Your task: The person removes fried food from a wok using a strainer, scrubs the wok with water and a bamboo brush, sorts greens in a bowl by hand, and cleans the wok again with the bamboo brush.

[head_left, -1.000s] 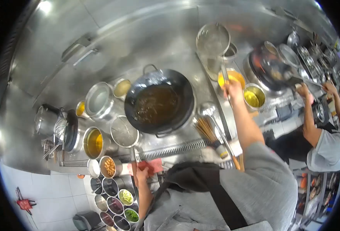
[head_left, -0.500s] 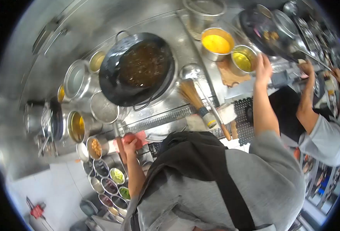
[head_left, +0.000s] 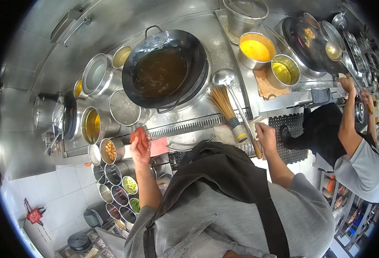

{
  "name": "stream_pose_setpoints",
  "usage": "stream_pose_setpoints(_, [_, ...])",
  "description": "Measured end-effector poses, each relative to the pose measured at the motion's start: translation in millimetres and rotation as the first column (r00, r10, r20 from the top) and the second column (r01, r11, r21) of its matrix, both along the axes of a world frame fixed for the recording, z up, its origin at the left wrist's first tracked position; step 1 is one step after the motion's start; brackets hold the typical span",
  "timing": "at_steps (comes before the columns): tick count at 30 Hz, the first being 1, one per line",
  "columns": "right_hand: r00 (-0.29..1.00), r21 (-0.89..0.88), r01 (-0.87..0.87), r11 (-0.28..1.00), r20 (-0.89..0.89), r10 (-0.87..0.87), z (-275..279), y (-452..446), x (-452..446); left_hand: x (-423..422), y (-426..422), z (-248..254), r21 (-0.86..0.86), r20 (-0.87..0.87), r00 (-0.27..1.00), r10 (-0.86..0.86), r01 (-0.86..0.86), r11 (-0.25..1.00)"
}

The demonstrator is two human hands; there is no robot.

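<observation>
My left hand is closed on a folded red cloth at the stove's front edge. Just beyond it lies a round mesh strainer, whose handle runs toward the cloth. My right hand has curled fingers beside the handle of a ladle; whatever is between them, I cannot make out. Left of that handle lies a bamboo wok brush. A large black wok with dark liquid sits on the burner. Farther right stands a metal pot of yellow liquid.
An orange-filled pot stands behind the yellow one. At left are a steel pot, a bowl of brown pieces and several ingredient tins. A co-worker's hand works near another wok at right.
My right hand has left the yellow-liquid pot's rim and moved back beside the ladle handle. My left hand has lifted the red cloth slightly. The wok's liquid looks calmer.
</observation>
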State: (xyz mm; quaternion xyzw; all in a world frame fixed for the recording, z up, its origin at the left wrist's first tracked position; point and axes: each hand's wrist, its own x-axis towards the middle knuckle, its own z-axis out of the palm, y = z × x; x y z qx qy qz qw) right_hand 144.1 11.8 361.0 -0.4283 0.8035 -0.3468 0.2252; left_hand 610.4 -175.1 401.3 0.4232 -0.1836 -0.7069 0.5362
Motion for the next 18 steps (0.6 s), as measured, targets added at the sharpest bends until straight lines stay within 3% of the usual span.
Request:
stream_pose_setpoints(2, [0.992, -0.008, 0.019, 1.000, 0.125, -0.018, 14, -16, 2, -1, -15, -13, 0.078, 0.050, 0.997, -0.050, 0.046, 0.996])
stream_pose_setpoints(4, [0.993, 0.028, -0.033, 0.999, 0.117, 0.030, 19, -21, 4, -24, -22, -9, 0.248, 0.198, 0.975, -0.098, 0.047, 0.968])
stream_pose_setpoints(6, [0.989, -0.031, -0.102, 0.994, 0.103, 0.104, 17, -19, 13, -24, -32, -31, 0.206, 0.186, 0.967, -0.172, 0.132, 0.969])
stream_pose_setpoints(8, [0.986, 0.020, -0.163, 0.986, 0.049, 0.162, 15, -13, 21, -37, -32, -27, 0.218, 0.234, 0.957, -0.170, 0.118, 0.969])
stream_pose_setpoints(10, [0.983, 0.102, -0.177, 0.979, 0.059, 0.172, 12, -5, 27, -47, -34, -9, 0.292, 0.291, 0.937, -0.191, 0.103, 0.951])
stream_pose_setpoints(12, [0.979, 0.126, -0.185, 0.975, 0.115, 0.171, 4, 2, 31, -54, -40, 0, 0.265, 0.244, 0.941, -0.233, 0.167, 0.950])
stream_pose_setpoints(13, [0.976, 0.155, -0.167, 0.974, 0.162, 0.142, 0, 5, 32, -64, -42, 13, 0.269, 0.338, 0.918, -0.205, 0.114, 0.956])
stream_pose_setpoints(18, [0.967, 0.092, -0.194, 0.977, 0.188, 0.174, -12, 6, 37, -97, -76, 4, 0.296, 0.345, 0.901, -0.264, 0.163, 0.941])
